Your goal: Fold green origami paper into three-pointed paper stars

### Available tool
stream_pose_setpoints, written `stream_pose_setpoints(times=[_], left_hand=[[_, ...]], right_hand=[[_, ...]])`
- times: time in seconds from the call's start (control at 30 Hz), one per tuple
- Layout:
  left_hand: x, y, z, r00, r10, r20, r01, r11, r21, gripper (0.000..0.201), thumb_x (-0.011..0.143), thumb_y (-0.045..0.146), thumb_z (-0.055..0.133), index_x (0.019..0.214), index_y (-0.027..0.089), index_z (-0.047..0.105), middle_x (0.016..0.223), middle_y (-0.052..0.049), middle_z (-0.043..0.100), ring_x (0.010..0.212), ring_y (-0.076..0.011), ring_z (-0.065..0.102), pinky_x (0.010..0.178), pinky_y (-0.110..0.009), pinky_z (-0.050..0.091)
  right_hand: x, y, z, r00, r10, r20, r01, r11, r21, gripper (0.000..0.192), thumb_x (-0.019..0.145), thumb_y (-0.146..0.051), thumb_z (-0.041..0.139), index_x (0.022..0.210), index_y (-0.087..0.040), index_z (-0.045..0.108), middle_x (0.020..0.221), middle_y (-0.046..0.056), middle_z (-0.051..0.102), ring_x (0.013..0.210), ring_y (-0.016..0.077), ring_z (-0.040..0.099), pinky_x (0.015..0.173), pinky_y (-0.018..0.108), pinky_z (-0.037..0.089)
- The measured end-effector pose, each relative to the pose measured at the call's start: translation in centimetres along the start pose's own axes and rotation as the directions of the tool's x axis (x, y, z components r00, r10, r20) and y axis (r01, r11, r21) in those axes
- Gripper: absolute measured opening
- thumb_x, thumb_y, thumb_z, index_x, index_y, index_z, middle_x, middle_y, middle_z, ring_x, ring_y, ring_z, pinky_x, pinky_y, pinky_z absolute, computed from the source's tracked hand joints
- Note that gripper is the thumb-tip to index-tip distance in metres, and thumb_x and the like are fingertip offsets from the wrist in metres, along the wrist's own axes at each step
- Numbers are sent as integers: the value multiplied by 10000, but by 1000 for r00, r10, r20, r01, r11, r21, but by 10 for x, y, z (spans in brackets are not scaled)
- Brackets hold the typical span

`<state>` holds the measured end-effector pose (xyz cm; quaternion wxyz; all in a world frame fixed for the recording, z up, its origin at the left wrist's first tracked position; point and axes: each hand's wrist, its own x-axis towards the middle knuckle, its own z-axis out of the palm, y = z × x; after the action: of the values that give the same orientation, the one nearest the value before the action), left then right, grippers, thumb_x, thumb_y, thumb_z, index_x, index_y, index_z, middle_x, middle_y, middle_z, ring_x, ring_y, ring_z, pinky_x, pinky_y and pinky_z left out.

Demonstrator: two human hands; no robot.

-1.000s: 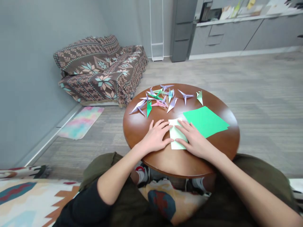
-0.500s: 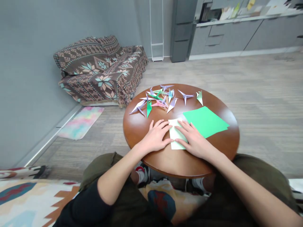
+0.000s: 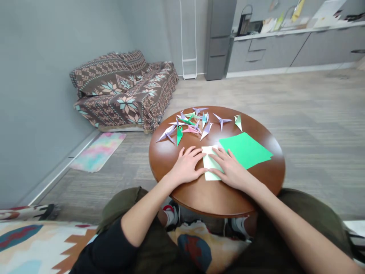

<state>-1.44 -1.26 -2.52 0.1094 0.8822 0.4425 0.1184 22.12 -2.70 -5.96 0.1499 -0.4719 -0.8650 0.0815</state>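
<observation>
A pale green folded sheet [image 3: 210,164] is pressed flat near the middle of the round wooden desk [image 3: 199,194], somewhat toward its near edge. The left hand [image 3: 186,166] is laid palm down with fingers spread, its fingertips on the sheet's left edge; nothing is gripped. The right hand [image 3: 232,169] is likewise laid flat and uncurled over the sheet's right part, so that much of the paper is hidden and its full outline cannot be made out. Whether a fold is being held under the right palm cannot be told. A bright green sheet [image 3: 245,149] is seen just beyond the right hand, toward the right edge. A cluster of folded paper cranes [image 3: 194,122] is spread along the far edge; their overlapping wings make a count unreliable. The near rim of the desk is partly covered by the forearms.
</observation>
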Motion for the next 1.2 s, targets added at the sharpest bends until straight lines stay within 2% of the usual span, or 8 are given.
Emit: stream_pose_setpoints(times=[0.33,0.77,1.0,1.2], left_hand=[[5,-10,0,999,12,-35,-12,1000,-4,608,955,562,664,1464,231,628,1583,-107,588,1524,-364,440,1292,-623,266],[3,-12,-4,999,24,26,-24,1000,-6,651,958,568,647,1521,250,578,1647,-129,513,1574,-380,379,1298,-651,230],[5,-14,-1,999,28,29,-28,1000,-6,676,961,577,644,1533,227,563,1653,-138,505,1572,-385,377,1301,-654,219],[5,-14,-1,999,23,24,-22,1000,-15,656,953,566,662,1527,263,568,1650,-127,510,1573,-374,378,1299,-652,223]], right_hand=[[3,3,-6,999,13,42,-16,998,65,628,1098,-520,414,1585,-135,510,1744,237,312,1642,397,244,1294,685,214],[3,2,-4,999,33,41,-35,998,51,612,1090,-505,434,1586,-156,514,1740,232,319,1634,397,268,1283,707,212],[4,-1,-6,997,45,60,-46,999,16,628,1098,-510,407,1593,-133,497,1745,231,308,1632,407,269,1278,727,192],[3,-3,-6,998,46,42,-46,999,2,616,1100,-511,401,1588,-149,503,1743,226,316,1627,411,283,1264,750,194]])
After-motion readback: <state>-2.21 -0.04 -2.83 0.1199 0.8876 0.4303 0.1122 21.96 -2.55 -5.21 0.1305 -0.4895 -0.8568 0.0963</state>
